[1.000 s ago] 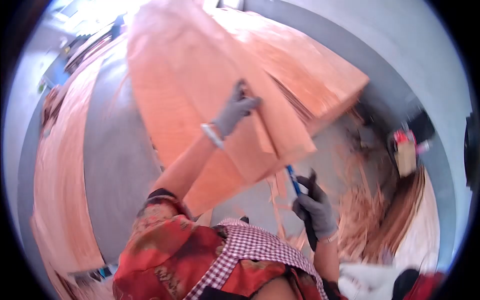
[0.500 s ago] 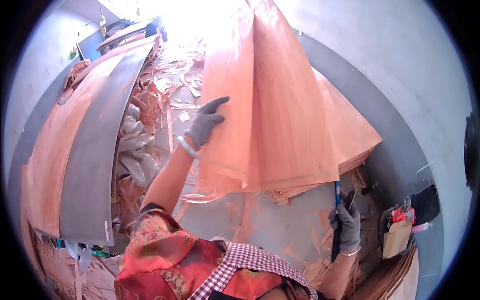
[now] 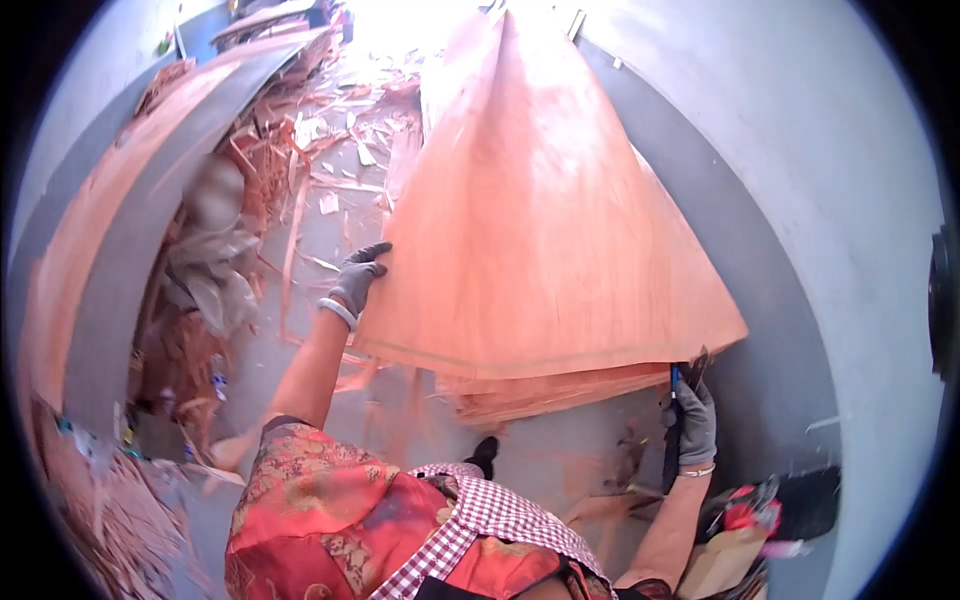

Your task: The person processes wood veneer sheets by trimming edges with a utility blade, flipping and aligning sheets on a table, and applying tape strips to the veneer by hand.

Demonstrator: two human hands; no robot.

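The right hand (image 3: 694,422), in a grey glove, is closed around a slim blue-and-black tool (image 3: 673,440). The tool stands roughly upright, its blue end at the near edge of a wide, thin wood sheet (image 3: 540,240), close to that edge's right corner. The fingertips are also at this edge; whether they pinch it, I cannot tell. The left hand (image 3: 358,278), also gloved, touches the sheet's left edge with its fingers extended; its grip on the edge is unclear. The sheet lies between the 2 hands and stretches away beyond them. Under its near edge is a stack of sheets (image 3: 560,390). Farther left are crumpled plastic (image 3: 215,280) and, beyond, scattered wood scraps (image 3: 365,155).
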